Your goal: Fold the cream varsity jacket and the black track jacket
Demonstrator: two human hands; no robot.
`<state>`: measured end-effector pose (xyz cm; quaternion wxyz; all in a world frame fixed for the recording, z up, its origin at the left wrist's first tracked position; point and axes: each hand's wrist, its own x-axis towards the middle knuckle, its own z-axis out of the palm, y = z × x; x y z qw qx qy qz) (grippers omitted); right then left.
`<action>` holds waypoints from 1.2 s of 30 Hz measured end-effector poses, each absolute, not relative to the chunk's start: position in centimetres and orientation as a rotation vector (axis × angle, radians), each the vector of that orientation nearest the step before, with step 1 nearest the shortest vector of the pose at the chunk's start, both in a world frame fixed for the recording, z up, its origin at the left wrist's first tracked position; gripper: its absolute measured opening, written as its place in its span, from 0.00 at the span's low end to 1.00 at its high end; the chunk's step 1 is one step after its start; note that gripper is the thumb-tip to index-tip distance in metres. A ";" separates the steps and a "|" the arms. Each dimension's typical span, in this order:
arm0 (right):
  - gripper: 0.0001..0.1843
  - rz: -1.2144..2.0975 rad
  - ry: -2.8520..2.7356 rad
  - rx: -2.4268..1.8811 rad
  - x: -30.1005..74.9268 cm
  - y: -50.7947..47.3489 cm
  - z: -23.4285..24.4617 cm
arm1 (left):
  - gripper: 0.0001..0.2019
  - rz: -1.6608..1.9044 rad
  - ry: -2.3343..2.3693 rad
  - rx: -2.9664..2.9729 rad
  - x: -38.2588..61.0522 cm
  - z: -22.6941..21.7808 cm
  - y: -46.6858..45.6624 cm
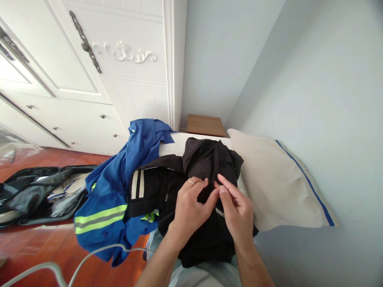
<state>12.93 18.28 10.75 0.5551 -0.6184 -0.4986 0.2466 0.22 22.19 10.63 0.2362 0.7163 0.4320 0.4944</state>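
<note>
A black hooded jacket lies across my lap and the white surface ahead, its hood at the far end. Two pale stripes mark its sleeve, which is spread to the left. Over the middle of its front, my left hand is closed in a pinch on the fabric and wears a ring. Close beside it, my right hand pinches the same spot with thumb and fingers, the index finger reaching forward. The fingertips nearly meet, and the exact part of the jacket between them is too small to make out.
Left of the jacket hangs a blue garment with yellow-green reflective bands. A beige pillow leans at the wall on the right. An open suitcase lies on the red wooden floor. White cabinets stand ahead, and a white cable curves at lower left.
</note>
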 end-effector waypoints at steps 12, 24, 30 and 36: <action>0.35 0.550 -1.460 -1.360 13.1 18.2 11.1 | 0.06 1.202 1.134 1.809 -0.8 10.4 23.4; 0.39 0.389 -1.750 -1.351 13.3 18.5 12.4 | 0.10 1.253 1.146 2.083 -0.7 10.0 23.5; 0.42 0.325 -1.871 -1.398 12.6 18.1 12.8 | 0.12 1.215 1.149 2.135 -0.4 10.1 23.4; 0.45 0.390 -1.854 -1.422 12.4 18.3 12.0 | 0.12 1.193 1.160 2.085 -0.5 9.5 23.6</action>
